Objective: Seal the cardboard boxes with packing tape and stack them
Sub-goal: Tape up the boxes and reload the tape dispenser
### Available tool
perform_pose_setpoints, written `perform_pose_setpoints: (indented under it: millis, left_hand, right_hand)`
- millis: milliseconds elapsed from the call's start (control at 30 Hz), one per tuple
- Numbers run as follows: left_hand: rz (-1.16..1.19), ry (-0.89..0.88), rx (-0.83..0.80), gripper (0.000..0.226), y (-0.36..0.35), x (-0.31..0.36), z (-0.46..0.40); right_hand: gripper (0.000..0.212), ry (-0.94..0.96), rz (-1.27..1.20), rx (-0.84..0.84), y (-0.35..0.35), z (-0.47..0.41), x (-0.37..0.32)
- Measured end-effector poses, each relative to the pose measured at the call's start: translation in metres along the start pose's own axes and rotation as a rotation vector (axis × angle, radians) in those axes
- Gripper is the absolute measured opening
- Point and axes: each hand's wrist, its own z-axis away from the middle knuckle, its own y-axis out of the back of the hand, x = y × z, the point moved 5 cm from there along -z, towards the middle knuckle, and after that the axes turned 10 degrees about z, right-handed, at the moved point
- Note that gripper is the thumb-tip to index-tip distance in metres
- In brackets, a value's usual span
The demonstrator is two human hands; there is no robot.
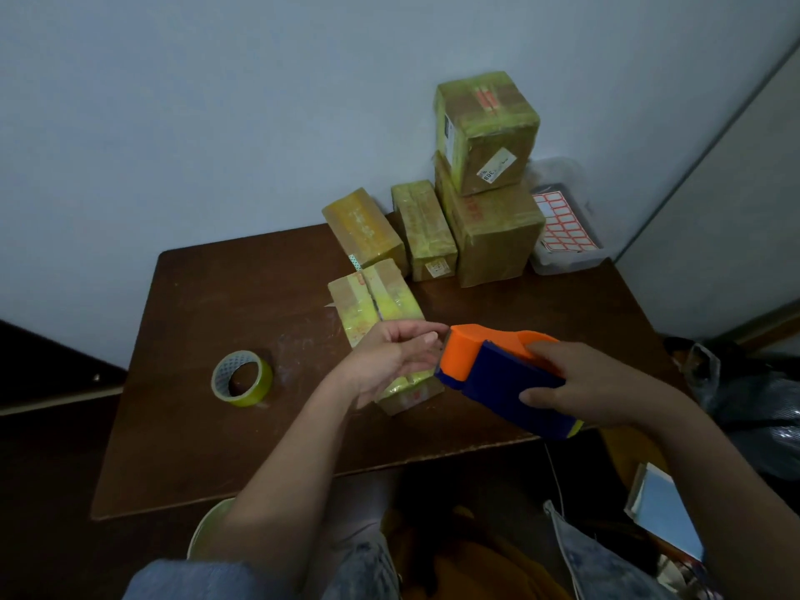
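the right hand point(575, 383) wraps around the tape dispenser point(502, 374), blue body with an orange nose, held above the near right part of the table point(195, 426). the left hand point(389, 357) sits at the dispenser's nose, fingers loosely curled as if pinching the tape end, though the tape itself is too faint to see, so i cannot tell if it grips anything. directly under the left hand lies the open box point(376, 309), its flap seam still gaping, stretching away from the dispenser toward the wall. the risk, as i judge it: tape pulled out in mid-air may fold onto itself or stick to the fingers, and a crooked start would miss the seam. the light box could also slide with no hand pressing it. left of the dispenser rests a spare tape roll point(242, 378). beyond it stand the sealed boxes point(428, 231) and a two-box stack point(489, 179).
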Motion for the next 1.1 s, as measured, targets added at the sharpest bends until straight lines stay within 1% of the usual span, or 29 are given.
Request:
perform_pose_setpoints:
  millis: [100, 167, 267, 300, 367, 400, 467, 533, 600, 633, 733, 767, 833, 900, 967, 1033, 1100]
  left_hand:
    - [-0.007, 0.013, 0.021, 0.031, -0.006, -0.004, 0.004]
    - [0.059, 0.051, 0.016, 0.034, -0.011, -0.006, 0.005]
    - [0.133, 0.154, -0.043, 0.041, -0.015, -0.016, 0.004]
    - [0.168, 0.194, -0.046, 0.045, -0.016, -0.019, 0.005]
    - [0.242, 0.228, 0.001, 0.049, -0.013, -0.022, 0.007]
    - [0.249, 0.217, 0.005, 0.043, -0.011, -0.022, 0.008]
    - [0.211, 0.171, -0.048, 0.032, -0.011, -0.016, 0.01]
    - [0.176, 0.121, -0.095, 0.036, -0.013, -0.007, 0.016]
    - [0.16, 0.095, -0.11, 0.024, -0.011, -0.003, 0.016]
    - [0.155, 0.079, -0.116, 0.025, -0.01, -0.002, 0.016]
    - [0.137, 0.02, -0.114, 0.029, -0.005, 0.001, 0.016]
    - [0.132, -0.009, -0.108, 0.028, -0.004, 0.002, 0.016]
    - [0.105, -0.066, -0.088, 0.023, -0.005, 0.006, 0.017]
    - [0.025, -0.135, -0.069, 0.017, -0.006, 0.008, 0.018]
    - [-0.024, -0.182, -0.068, 0.014, -0.007, 0.007, 0.019]
    - [-0.002, -0.206, -0.06, 0.017, -0.007, 0.005, 0.021]
    - [0.035, -0.219, -0.047, 0.019, -0.006, 0.002, 0.023]
  right_hand:
    - [0.014, 0.055, -0.008, -0.015, 0.003, 0.0, -0.009]
    - [0.015, 0.087, 0.004, -0.018, 0.004, -0.001, -0.015]
    - [0.017, 0.119, 0.003, -0.025, 0.004, -0.001, -0.022]
    - [0.017, 0.127, 0.0, -0.027, 0.004, 0.0, -0.024]
    - [0.017, 0.137, 0.002, -0.026, 0.003, 0.001, -0.024]
    - [0.017, 0.138, 0.0, -0.025, 0.003, 0.001, -0.024]
    - [0.016, 0.141, -0.018, -0.022, 0.004, 0.002, -0.022]
    - [0.016, 0.136, -0.03, -0.024, 0.003, 0.003, -0.018]
    - [0.017, 0.117, -0.022, -0.015, 0.003, 0.003, -0.012]
    - [0.019, 0.106, -0.011, -0.007, 0.003, 0.004, -0.007]
    - [0.041, 0.091, 0.016, 0.021, 0.0, 0.006, 0.002]
    - [0.045, 0.096, 0.005, 0.041, -0.002, 0.008, 0.003]
    - [0.044, 0.126, -0.006, 0.107, -0.007, 0.011, 0.001]
    - [0.055, 0.114, 0.068, 0.203, -0.014, 0.01, 0.001]
    - [0.065, 0.128, 0.156, 0.368, -0.018, 0.008, 0.001]
    - [0.07, 0.215, 0.306, 0.548, -0.025, 0.007, -0.003]
    - [0.078, 0.279, 0.363, 0.698, -0.03, 0.005, -0.001]
